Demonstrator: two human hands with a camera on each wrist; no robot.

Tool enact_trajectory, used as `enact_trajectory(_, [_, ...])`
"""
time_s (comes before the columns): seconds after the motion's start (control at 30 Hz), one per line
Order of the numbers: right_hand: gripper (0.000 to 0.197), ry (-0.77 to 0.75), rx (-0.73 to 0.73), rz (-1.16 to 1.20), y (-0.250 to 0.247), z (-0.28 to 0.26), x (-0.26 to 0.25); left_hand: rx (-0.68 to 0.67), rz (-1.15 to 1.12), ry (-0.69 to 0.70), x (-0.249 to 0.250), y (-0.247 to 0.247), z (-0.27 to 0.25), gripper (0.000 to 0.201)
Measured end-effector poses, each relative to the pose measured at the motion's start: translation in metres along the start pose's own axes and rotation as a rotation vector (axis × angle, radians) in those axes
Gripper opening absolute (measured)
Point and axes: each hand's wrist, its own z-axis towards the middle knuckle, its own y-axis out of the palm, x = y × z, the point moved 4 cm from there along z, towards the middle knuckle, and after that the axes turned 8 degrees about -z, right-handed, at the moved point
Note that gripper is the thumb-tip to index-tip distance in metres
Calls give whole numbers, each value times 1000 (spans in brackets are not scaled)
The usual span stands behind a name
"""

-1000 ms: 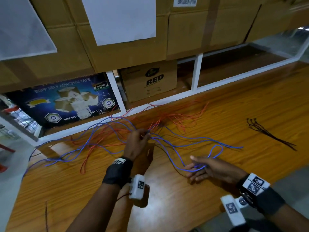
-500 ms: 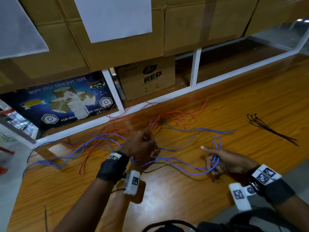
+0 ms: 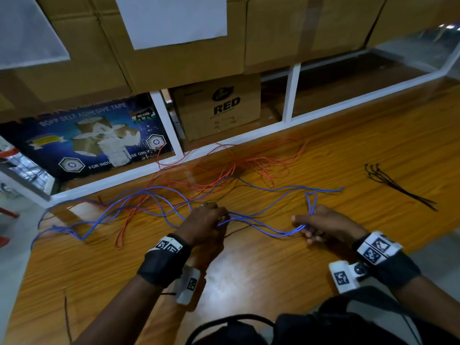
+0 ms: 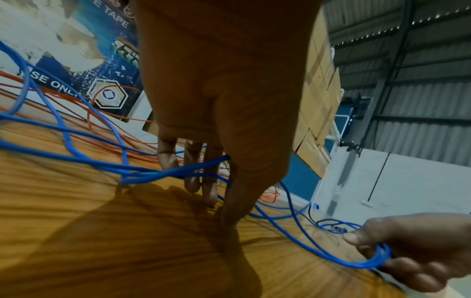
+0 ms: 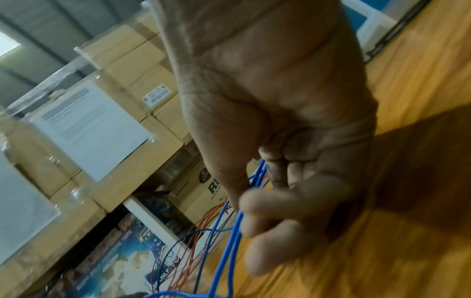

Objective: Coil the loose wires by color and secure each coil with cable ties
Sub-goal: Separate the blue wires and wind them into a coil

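Several blue wires (image 3: pixel 139 195) sprawl across the wooden table (image 3: pixel 249 282), tangled at the back with loose red wires (image 3: pixel 249 163). My left hand (image 3: pixel 206 220) grips a bunch of blue wires (image 4: pixel 163 173) at the table's middle, fingers curled round them. My right hand (image 3: pixel 321 222) holds a bend of the same blue wires (image 5: pixel 235 227) between thumb and curled fingers; a blue loop (image 3: pixel 311 200) stands up just behind it. The blue strands sag between the two hands. A bundle of black cable ties (image 3: pixel 395 185) lies to the right, apart from both hands.
Cardboard boxes (image 3: pixel 216 108) and a blue tape carton (image 3: pixel 87 138) sit behind a white frame (image 3: pixel 161 165) along the table's back edge. A thin dark strand (image 3: pixel 66 317) lies near the front left. The table's left edge drops to grey floor.
My left hand has drawn back toward me with the blue wires, pulling them out of the red tangle. My right hand has curled round the blue bend and shifted right.
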Motion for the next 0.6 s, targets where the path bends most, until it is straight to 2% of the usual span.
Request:
enact_trajectory(0.13, [70,97,-141,-410,2,-18,3,75,-151,27,-4,-4,0,56])
enact_trajectory(0.2, [85,95,-161,-584,-2,-26,-2,123,-222,64,-5,-9,-1,39])
enact_trajectory(0.3, [83,5,-273,-705,-1,-42,-20,132,-302,72,-3,-15,-3,20])
enact_trajectory(0.37, [72,-165,-372,-590,10,-50,-39,113,-385,39,-1,-19,-4,15])
enact_trajectory(0.4, [64,-284,-353,-505,18,-49,-48,119,-405,28,1,-21,-5,17])
enact_trajectory(0.43, [55,-421,-257,-457,26,-43,-57,133,-417,22,3,-26,-6,19])
enact_trajectory(0.5, [36,-650,64,-469,40,-28,-70,131,-436,12,5,-29,-7,22])
enact_trajectory(0.53, [36,-734,164,-503,49,-22,-75,112,-432,17,8,-28,-8,25])
enact_trajectory(0.57, [53,-801,196,-539,62,-17,-79,91,-424,23,10,-26,-8,29])
enact_trajectory(0.6, [71,-842,161,-570,76,-12,-81,71,-425,25,12,-23,-9,32])
